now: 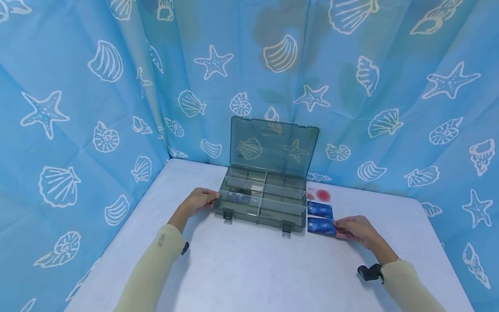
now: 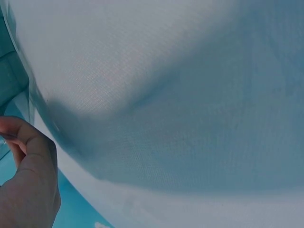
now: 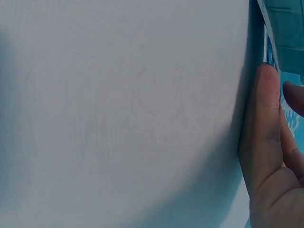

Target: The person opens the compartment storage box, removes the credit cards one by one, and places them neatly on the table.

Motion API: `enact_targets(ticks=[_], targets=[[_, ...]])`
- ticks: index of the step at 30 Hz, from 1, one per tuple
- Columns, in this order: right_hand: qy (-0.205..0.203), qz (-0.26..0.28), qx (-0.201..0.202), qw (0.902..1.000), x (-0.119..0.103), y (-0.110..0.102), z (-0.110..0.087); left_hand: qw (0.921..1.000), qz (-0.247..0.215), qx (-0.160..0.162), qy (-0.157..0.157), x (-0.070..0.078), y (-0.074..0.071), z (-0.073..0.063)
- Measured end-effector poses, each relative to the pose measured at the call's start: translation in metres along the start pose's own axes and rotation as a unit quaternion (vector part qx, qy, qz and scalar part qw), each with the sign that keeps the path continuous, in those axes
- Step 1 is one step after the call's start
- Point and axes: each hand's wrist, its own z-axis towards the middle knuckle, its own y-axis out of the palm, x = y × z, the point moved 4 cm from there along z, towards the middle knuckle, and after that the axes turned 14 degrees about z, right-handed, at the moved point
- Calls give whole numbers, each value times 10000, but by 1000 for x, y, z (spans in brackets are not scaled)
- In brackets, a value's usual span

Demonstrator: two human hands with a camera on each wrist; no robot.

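Observation:
A grey translucent divided box (image 1: 282, 203) stands on the table with its lid (image 1: 274, 147) raised. My left hand (image 1: 199, 200) grips the box's left edge, thumb against its rim. At the box's right side, my right hand (image 1: 358, 229) pinches the right end of a blue VIP card (image 1: 317, 225) lying at table level. Another blue VIP card (image 1: 321, 209) lies just behind it, and a white card with red circles (image 1: 323, 195) is farther back. Inside a left compartment is a dark VIP card (image 1: 238, 195), seen through the dividers.
A white cloth covers the table (image 1: 249, 268). Blue curtains with shell patterns (image 1: 214, 63) hang close behind the box and along both sides. Two black latches hang from the box's front, the right one (image 1: 286, 228) near the cards.

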Motion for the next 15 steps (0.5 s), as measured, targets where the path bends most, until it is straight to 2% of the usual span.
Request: enact_targets(ticks=[8, 15], targets=[[-45, -19, 30, 10000, 4, -2, -1, 9999, -31, -7, 103, -2, 2, 1], [-222, -321, 131, 9992, 4, -2, 1, 9999, -15, -76, 103, -1, 0, 1]])
